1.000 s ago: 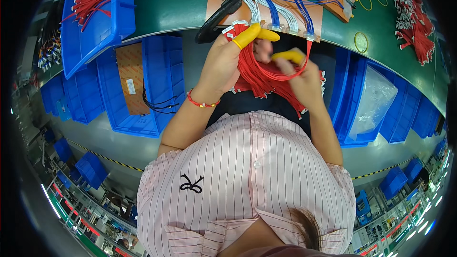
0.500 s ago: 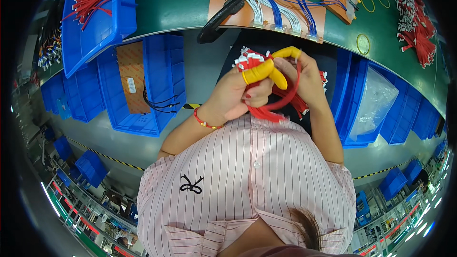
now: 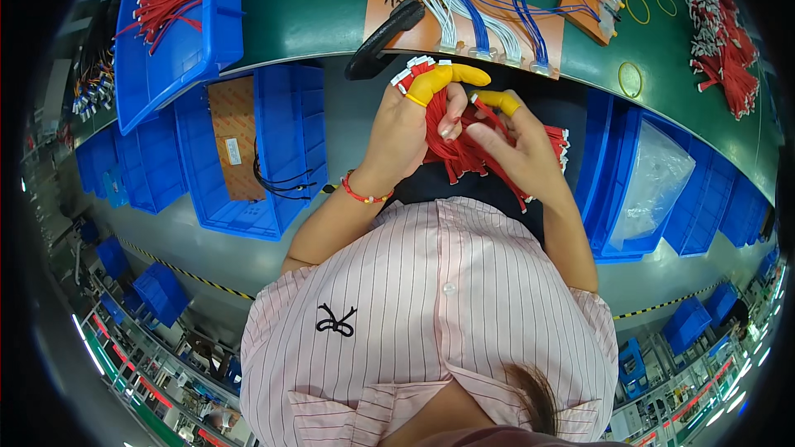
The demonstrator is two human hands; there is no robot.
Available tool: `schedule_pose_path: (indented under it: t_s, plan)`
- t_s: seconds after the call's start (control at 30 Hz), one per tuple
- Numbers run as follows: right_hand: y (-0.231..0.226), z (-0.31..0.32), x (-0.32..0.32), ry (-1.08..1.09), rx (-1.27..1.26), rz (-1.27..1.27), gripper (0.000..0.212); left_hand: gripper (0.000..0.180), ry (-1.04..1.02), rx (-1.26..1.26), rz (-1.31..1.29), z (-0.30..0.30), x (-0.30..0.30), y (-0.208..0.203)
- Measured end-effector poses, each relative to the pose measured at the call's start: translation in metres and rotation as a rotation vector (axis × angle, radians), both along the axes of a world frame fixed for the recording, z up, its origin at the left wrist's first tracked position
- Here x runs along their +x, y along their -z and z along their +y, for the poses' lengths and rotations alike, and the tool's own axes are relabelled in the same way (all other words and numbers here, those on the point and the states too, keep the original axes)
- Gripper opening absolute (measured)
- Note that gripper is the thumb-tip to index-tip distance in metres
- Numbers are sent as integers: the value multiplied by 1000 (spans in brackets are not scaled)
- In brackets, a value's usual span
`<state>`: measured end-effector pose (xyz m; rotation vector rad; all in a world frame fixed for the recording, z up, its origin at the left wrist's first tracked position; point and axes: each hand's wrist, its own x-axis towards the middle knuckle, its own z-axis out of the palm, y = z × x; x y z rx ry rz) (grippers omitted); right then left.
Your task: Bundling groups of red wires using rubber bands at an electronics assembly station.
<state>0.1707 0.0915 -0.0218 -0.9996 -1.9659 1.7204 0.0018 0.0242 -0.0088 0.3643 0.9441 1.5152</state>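
My left hand (image 3: 410, 128) is closed around a bundle of thin red cables (image 3: 451, 153) with white connectors (image 3: 414, 68) standing up past its fingers. A yellow finger cot (image 3: 447, 79) covers a digit lying across the top of this bundle. My right hand (image 3: 522, 145) is just right of it, thumb and yellow-covered index finger apart. A red cable end (image 3: 474, 99) shows at that index fingertip. More red cables with white ends (image 3: 561, 145) lie on the dark surface behind and below my right hand, partly hidden by it.
Ahead is a green table (image 3: 306, 16) with a black-handled tool (image 3: 385, 40), blue and white cable harnesses (image 3: 480, 0) and yellow rings (image 3: 630, 79). A blue bin (image 3: 166, 74) of red cables stands left; a red cable pile (image 3: 725, 58) lies right. Blue bins (image 3: 232, 219) line both sides below.
My hands have moved apart from their pinch together. The left hand has shifted up and left, turning the bundle more upright. The red cable loop between the hands is gone; the right fingers have spread.
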Motion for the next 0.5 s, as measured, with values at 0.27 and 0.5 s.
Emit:
schedule_pose_path:
  t_s: [0.27,0.5]
  plan:
    - [0,-4,-8,145,-240,124,18,33,5,57,108,6,-6,6]
    - [-11,-6,-31,29,202,99,19,25,-39,18,44,5,-12,6]
